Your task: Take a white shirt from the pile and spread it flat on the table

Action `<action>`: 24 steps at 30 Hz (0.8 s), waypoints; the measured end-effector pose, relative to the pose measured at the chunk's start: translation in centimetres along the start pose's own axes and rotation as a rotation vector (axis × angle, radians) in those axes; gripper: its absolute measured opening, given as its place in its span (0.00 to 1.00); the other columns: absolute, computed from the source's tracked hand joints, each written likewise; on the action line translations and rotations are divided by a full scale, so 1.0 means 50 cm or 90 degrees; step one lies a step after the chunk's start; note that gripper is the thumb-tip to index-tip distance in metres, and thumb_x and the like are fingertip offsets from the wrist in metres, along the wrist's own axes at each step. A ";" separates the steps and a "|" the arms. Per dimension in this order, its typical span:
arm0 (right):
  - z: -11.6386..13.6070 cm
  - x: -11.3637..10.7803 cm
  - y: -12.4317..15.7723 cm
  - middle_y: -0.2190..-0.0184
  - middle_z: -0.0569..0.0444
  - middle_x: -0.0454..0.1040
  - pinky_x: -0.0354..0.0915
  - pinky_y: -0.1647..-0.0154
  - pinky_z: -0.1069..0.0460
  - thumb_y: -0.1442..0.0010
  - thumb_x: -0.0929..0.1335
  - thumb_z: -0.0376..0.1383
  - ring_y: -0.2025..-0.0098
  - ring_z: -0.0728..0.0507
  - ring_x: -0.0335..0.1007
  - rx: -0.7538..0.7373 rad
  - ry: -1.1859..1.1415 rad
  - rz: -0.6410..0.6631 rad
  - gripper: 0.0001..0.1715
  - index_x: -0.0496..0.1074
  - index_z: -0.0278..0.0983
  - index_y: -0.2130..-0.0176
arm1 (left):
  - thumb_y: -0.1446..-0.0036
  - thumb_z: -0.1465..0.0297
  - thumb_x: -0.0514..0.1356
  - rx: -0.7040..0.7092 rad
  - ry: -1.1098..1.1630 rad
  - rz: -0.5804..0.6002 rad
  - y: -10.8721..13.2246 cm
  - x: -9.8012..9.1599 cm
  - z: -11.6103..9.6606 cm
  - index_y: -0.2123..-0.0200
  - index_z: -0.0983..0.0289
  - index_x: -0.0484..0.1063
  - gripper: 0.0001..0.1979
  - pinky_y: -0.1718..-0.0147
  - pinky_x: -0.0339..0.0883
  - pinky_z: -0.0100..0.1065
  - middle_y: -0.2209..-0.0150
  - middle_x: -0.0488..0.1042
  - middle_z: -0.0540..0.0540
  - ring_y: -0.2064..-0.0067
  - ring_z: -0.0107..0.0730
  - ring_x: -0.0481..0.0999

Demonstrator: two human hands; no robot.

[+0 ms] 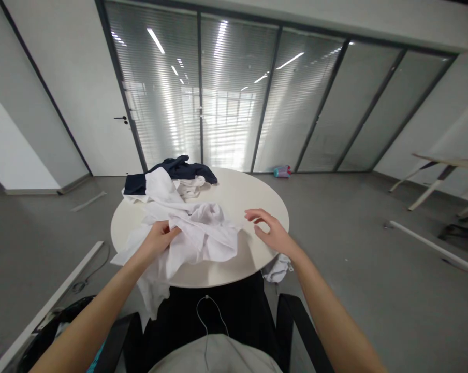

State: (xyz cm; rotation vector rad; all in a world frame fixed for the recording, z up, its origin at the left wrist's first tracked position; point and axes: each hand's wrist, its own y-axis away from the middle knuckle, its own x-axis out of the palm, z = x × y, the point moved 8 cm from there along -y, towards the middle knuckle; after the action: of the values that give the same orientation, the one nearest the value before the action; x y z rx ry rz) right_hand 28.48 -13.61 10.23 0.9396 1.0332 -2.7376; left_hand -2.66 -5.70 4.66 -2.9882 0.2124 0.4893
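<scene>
Head view, looking down at a round white worktop. Left of the worktop, a white door with a dark handle stands in the wall, and a white strip lies on the grey floor by its near side. On the worktop's left part, the left hand is clenched around a fold of a crumpled white shirt, which spreads to the worktop's middle and hangs down past its near edge. Behind that, at the worktop's far rim, a navy garment lies bunched, partly under the shirt, with a smaller white cloth tucked between them. Just right of the shirt, the right hand is open and empty, fingers loosely curved above the worktop; whether it touches the surface is hard to tell. Below the worktop's near right rim sits a white rag. Beyond the far rim, a bottle lies on the floor against a glass partition with blinds. Well right of the worktop stand a pale table on splayed legs and a second white strip on the floor.
</scene>
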 end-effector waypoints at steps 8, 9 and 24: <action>-0.003 0.113 -0.001 0.49 0.49 0.72 0.63 0.41 0.40 0.34 0.64 0.31 0.43 0.40 0.66 -0.106 0.053 0.009 0.16 0.75 0.46 0.51 | 0.61 0.57 0.71 -0.048 0.165 0.038 0.041 -0.001 0.005 0.70 0.67 0.79 0.20 0.69 0.70 0.33 0.69 0.80 0.59 0.68 0.40 0.78; 0.004 0.113 -0.015 0.52 0.49 0.73 0.64 0.44 0.41 0.34 0.63 0.31 0.47 0.40 0.68 -0.118 0.036 -0.022 0.15 0.75 0.44 0.54 | 0.61 0.58 0.72 -0.046 0.182 0.053 0.055 -0.001 0.000 0.66 0.67 0.81 0.21 0.66 0.71 0.35 0.65 0.81 0.60 0.64 0.43 0.79; 0.316 0.000 -0.370 0.60 0.50 0.70 0.61 0.65 0.53 0.27 0.56 0.34 0.57 0.43 0.67 -0.232 0.535 -0.246 0.17 0.70 0.39 0.48 | 0.47 0.68 0.64 0.261 -0.002 -0.361 -0.010 -0.284 -0.324 0.60 0.65 0.69 0.12 0.69 0.61 0.27 0.73 0.65 0.45 0.72 0.25 0.66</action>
State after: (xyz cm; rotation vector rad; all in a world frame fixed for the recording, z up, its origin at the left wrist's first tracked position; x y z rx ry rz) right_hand 15.34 -9.12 30.18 2.0492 1.9113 -2.2261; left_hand -10.90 -5.56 24.58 -2.4839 -0.4671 0.3306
